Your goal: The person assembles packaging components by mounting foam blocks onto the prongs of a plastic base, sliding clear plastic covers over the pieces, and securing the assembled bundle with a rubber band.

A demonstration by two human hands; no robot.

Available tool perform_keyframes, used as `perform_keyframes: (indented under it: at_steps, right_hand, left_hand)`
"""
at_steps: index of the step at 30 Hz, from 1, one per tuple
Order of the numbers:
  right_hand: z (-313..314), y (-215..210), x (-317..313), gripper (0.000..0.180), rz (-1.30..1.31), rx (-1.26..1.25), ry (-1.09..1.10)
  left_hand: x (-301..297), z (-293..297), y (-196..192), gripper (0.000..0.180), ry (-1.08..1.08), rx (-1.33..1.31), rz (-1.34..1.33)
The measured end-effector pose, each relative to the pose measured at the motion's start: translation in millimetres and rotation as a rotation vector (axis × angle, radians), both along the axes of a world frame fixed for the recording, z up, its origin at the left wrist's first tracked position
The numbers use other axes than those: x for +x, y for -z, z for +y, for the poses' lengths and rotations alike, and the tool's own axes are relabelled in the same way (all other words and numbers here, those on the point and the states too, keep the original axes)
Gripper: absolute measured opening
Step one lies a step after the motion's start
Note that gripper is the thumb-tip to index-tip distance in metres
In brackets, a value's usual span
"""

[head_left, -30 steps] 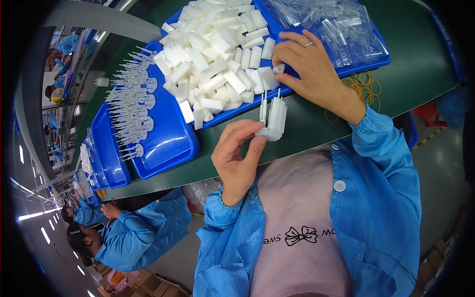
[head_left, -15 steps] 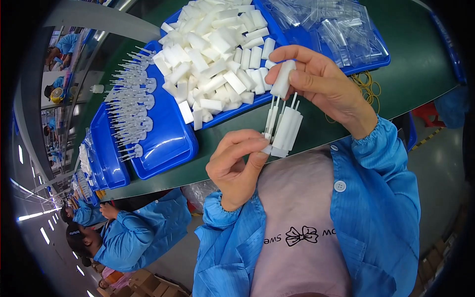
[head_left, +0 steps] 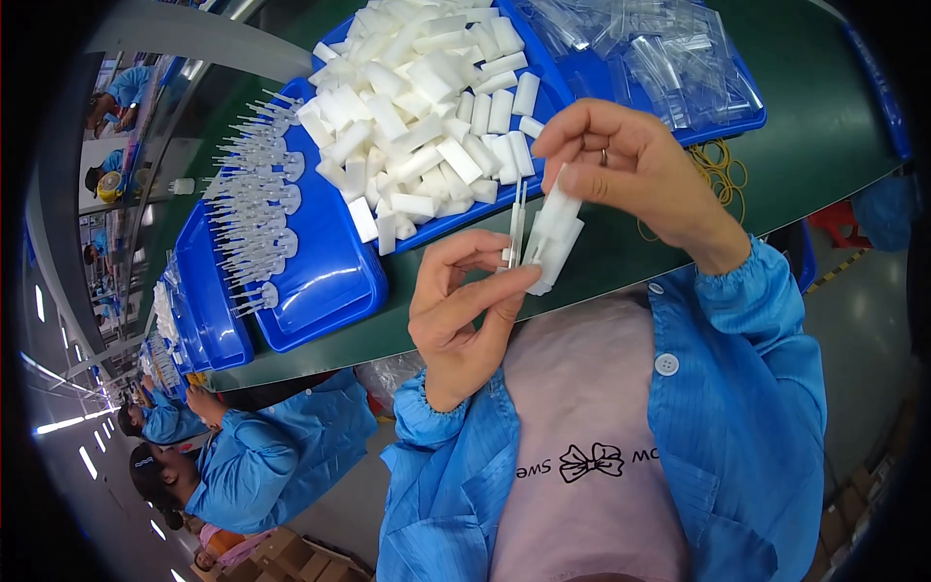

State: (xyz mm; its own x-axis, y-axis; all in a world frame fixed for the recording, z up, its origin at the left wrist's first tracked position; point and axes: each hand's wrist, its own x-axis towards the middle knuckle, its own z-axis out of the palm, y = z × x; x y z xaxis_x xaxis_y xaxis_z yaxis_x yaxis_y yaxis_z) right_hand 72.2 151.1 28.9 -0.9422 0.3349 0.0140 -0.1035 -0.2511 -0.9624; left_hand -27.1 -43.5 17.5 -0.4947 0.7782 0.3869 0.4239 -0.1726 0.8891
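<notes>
My left hand [head_left: 461,315] is closed, thumb and fingers pinching the base of a small white plastic part with thin upright prongs [head_left: 518,218]. White oblong blocks, foam-like in look, stand side by side on that part, and bare prongs stick up at their left. My right hand [head_left: 645,175], a ring on one finger, has its thumb at the upper end of the nearer-left white block [head_left: 560,209]. Its fingertips behind the block are partly hidden. The base of the part is mostly covered by my left fingers.
Beyond my hands, a blue tray [head_left: 448,219] is heaped with white blocks [head_left: 388,116]. Clear plastic sleeves [head_left: 669,78] fill another tray at the right, near yellow rubber bands [head_left: 718,173]. Rows of pronged parts [head_left: 257,209] stand in a left tray [head_left: 339,291]. Co-workers sit farther left.
The white block in my right hand has come down over prongs to sit beside the other block. The part has turned, and bare prongs now show at its left.
</notes>
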Motion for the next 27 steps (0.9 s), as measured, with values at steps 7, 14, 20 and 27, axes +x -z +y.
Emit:
perform_keyframes:
  at_steps: [7,14,20,27]
  right_hand:
    - [-23.5,-3.3,11.6,0.013,0.001,0.16,0.003]
    - [18.5,16.6,-13.4,0.016,0.066,1.062,0.299]
    - [18.4,39.6,-37.5,0.037,-0.22,1.681,0.282]
    - [27.1,42.4,-33.7,0.039,0.071,1.267,0.393]
  left_hand:
    - [20.5,8.9,-5.4,0.03,-0.152,-0.011,-0.425]
    - [10.4,3.8,5.3,0.024,-0.136,-0.104,-0.25]
    - [8.2,1.9,8.4,0.021,-0.162,-0.133,-0.138]
    - [7.7,-1.5,8.8,0.018,-0.167,-0.132,-0.177]
